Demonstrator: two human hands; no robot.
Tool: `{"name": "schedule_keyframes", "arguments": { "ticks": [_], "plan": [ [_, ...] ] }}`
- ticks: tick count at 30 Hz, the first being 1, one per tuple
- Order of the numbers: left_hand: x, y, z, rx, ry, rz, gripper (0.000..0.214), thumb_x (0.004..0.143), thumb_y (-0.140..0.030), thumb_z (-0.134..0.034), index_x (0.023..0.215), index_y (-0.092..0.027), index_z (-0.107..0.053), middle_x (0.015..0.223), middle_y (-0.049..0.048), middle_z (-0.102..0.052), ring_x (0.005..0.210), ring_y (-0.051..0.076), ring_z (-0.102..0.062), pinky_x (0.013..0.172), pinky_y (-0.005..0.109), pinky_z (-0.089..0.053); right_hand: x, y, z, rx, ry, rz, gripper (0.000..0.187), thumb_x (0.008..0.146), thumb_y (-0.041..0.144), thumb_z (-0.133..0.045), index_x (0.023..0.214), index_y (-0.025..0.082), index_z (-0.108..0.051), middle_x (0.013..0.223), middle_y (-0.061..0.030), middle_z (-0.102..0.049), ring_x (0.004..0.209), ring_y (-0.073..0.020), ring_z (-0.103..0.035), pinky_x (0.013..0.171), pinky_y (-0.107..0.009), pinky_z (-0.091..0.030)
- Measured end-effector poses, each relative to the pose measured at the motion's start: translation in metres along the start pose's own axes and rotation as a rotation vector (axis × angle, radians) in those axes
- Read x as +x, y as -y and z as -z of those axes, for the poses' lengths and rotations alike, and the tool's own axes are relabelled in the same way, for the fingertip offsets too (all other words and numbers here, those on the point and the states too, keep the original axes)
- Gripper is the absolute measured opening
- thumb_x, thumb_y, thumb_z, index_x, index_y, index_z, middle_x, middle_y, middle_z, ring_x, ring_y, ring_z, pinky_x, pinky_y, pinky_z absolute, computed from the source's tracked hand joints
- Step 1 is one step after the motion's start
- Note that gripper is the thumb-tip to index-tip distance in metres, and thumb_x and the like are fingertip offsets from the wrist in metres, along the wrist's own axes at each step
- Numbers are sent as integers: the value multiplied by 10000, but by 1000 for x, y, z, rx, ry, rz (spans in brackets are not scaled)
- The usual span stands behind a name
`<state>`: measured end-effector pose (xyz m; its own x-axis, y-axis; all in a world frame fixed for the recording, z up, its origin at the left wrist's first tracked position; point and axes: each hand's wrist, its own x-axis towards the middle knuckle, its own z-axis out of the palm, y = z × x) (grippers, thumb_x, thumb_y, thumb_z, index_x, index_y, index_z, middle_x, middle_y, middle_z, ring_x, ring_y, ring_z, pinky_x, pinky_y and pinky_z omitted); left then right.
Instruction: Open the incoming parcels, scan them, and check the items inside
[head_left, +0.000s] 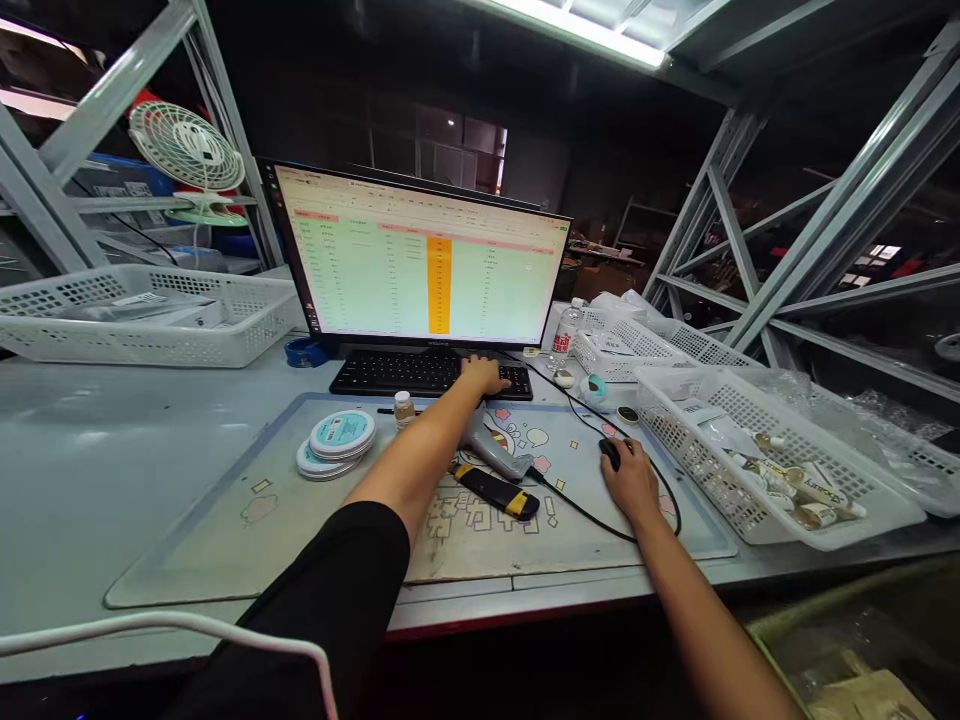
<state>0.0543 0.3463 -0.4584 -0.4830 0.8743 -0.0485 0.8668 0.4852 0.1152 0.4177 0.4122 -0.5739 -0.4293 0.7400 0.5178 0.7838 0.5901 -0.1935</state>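
Observation:
My left hand (484, 375) lies over the right part of the black keyboard (397, 372), its fingers spread on the keys and holding nothing. My right hand (631, 482) rests around a black computer mouse (610, 454) on the patterned desk mat (315, 540). Between my arms lies a grey handheld scanner (496, 450) with a black cable. Just in front of it is a black and yellow utility knife (495, 492). Behind the keyboard, the monitor (427, 262) displays a spreadsheet with one orange column.
Round flat tins (343, 434) and a small bottle (403, 408) stand left of the scanner. White baskets (750, 470) line the right side; another basket (150, 345) is at left. Blue tape (304, 352), a water bottle (568, 328) and a fan (187, 148) are further back.

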Motion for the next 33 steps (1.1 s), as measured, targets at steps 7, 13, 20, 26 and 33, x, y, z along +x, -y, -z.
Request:
{"name": "schedule_keyframes", "arguments": {
  "ticks": [7, 13, 20, 26, 33],
  "plan": [
    [-6, -39, -11, 59, 31, -120, 718, 935, -615, -633, 1491, -162, -610, 1631, 227, -463, 1544, 442, -322, 1237, 595, -300, 0, 1, 1, -11, -9, 14, 345, 1014, 287, -569, 1320, 186, -691, 1335, -142, -612, 1142, -290, -615, 959, -386, -510],
    [-14, -37, -14, 59, 11, -85, 675, 933, -556, -663, 1466, -142, -628, 1631, 237, -454, 1560, 467, -281, 1233, 677, -262, 0, 2, 1, -20, -5, 10, 357, 1010, 281, -577, 1331, 170, -688, 1351, -151, -611, 1154, -292, -622, 956, -380, -509],
    [-52, -41, 4, 5, -195, -206, 578, 961, -461, -665, 1459, -170, -617, 1615, 218, -480, 1524, 454, -358, 1214, 629, -325, 1, 1, -2, -17, -58, 43, 365, 961, 255, -577, 1298, 189, -701, 1332, -148, -639, 1122, -278, -646, 919, -367, -530],
    [-141, -5, 27, -27, -419, -467, 348, 1026, -391, -602, 1312, -217, -694, 1497, 114, -613, 1390, 306, -542, 1154, 448, -448, 2, -7, -12, 1, -18, 58, 405, 1010, 357, -508, 1325, 203, -711, 1353, -144, -633, 1153, -298, -662, 923, -391, -553],
    [-218, 127, 30, -312, -846, -463, 267, 1043, -379, -533, 1011, -203, -732, 1091, 95, -768, 1061, 252, -697, 977, 402, -537, 7, -24, -30, 62, -62, 100, 489, 965, 474, -469, 1270, 211, -745, 1296, -142, -665, 1113, -327, -691, 943, -453, -581]
  ]
}}
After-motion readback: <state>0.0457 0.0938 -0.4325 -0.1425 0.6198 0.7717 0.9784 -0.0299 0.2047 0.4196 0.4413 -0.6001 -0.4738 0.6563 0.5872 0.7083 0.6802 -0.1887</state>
